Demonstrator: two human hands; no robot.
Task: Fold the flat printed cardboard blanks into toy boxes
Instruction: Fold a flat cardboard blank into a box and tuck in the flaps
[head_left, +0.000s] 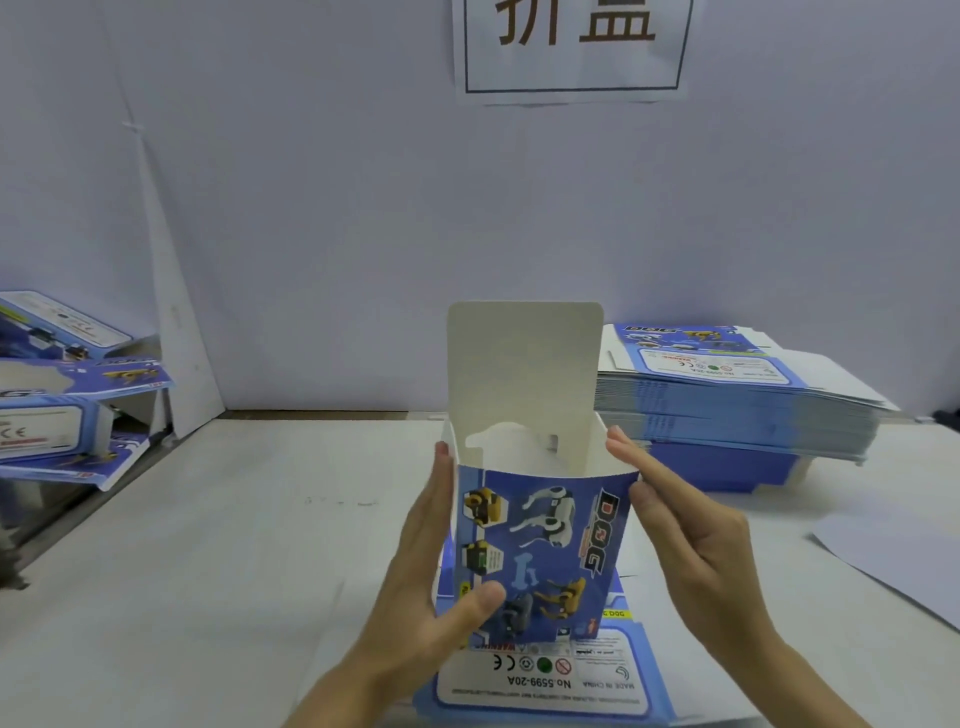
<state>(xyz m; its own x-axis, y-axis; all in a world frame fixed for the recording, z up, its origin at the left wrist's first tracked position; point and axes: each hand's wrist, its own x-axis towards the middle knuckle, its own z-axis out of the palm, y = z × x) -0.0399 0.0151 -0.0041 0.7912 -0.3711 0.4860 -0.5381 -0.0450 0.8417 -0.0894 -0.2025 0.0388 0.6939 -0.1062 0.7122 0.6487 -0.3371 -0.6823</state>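
Standing up between both hands, the blue toy box has its top flap open. The left hand grips its left side, thumb on the front. The right hand touches its right side, fingers straight.

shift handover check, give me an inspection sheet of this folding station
surface: white table top, faint marks near the middle
job's things: blue printed cardboard box held upright, white top flap standing open; flat printed blank under it; stack of flat blanks rear right; folded boxes piled at left
clutter: pale paper sheet at the right edge
hands: left hand grips the box, thumb on its front; right hand touches its right edge, fingers straight
cables: nothing seen
surroundings: pale wall panel behind, white paper sign with dark characters
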